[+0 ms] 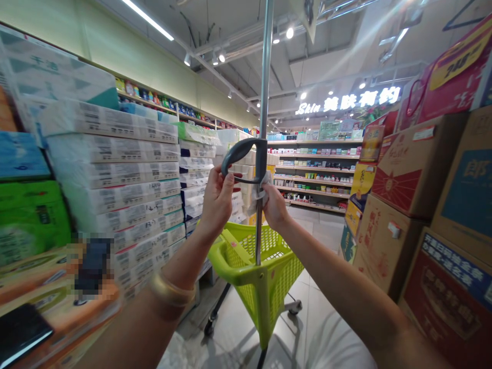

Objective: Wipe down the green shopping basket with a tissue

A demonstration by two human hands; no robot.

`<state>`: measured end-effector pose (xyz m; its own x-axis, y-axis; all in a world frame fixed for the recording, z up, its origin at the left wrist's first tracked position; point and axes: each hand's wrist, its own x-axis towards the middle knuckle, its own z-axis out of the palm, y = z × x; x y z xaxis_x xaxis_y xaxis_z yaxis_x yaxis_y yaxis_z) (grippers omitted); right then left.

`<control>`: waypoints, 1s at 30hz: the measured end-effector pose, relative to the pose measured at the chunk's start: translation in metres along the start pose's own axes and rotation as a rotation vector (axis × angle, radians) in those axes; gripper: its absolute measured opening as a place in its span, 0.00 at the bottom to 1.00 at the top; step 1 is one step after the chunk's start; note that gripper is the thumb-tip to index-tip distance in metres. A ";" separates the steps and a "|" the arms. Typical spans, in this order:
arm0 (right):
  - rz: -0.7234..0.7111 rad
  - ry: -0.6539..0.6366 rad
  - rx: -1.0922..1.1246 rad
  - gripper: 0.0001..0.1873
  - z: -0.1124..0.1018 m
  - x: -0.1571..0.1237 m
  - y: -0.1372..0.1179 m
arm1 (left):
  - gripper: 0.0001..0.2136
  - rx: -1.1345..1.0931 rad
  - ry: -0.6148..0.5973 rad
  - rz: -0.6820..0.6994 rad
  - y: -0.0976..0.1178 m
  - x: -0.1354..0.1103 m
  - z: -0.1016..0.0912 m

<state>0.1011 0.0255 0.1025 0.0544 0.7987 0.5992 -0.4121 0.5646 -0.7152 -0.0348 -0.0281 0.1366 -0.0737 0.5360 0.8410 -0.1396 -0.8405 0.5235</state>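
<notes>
Left hand [218, 200] curled round grey handle [241, 148], right hand [275, 206] pinching white wipe [266, 179]

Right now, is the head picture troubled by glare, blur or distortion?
Head view: a glare streak crosses the upper right; the green pack at left looks soft; a mosaic patch masks detail; boxes at right lean, likely lens distortion; the grey handle reads clearly.

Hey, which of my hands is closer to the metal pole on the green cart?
Your right hand. It holds thin white material at the metal pole, by the gray handle's base; your left hand is left of the pole, at the handle's curved outer side.
</notes>
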 end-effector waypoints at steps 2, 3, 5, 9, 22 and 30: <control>0.020 0.001 0.003 0.13 -0.002 -0.013 0.006 | 0.11 -0.005 0.004 -0.007 0.000 -0.001 0.001; 0.032 -0.006 0.003 0.13 -0.003 -0.020 0.009 | 0.11 -0.008 0.009 -0.014 0.000 -0.001 0.001; 0.055 -0.027 -0.015 0.13 -0.006 -0.032 0.014 | 0.12 -0.008 0.014 -0.039 -0.003 -0.006 0.003; 0.062 -0.032 -0.118 0.16 -0.016 -0.055 0.027 | 0.17 0.051 -0.022 -0.170 -0.022 -0.024 0.006; 0.041 -0.085 -0.317 0.16 -0.042 -0.114 0.078 | 0.17 0.117 -0.339 -0.513 -0.070 -0.087 0.010; -0.041 -0.145 -0.598 0.18 -0.057 -0.142 0.091 | 0.12 0.212 -0.484 -0.634 -0.085 -0.108 0.004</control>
<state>0.1073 -0.0247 -0.0681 -0.0823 0.7614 0.6431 0.1717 0.6464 -0.7434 -0.0116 -0.0151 0.0021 0.3971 0.8611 0.3175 0.1811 -0.4126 0.8927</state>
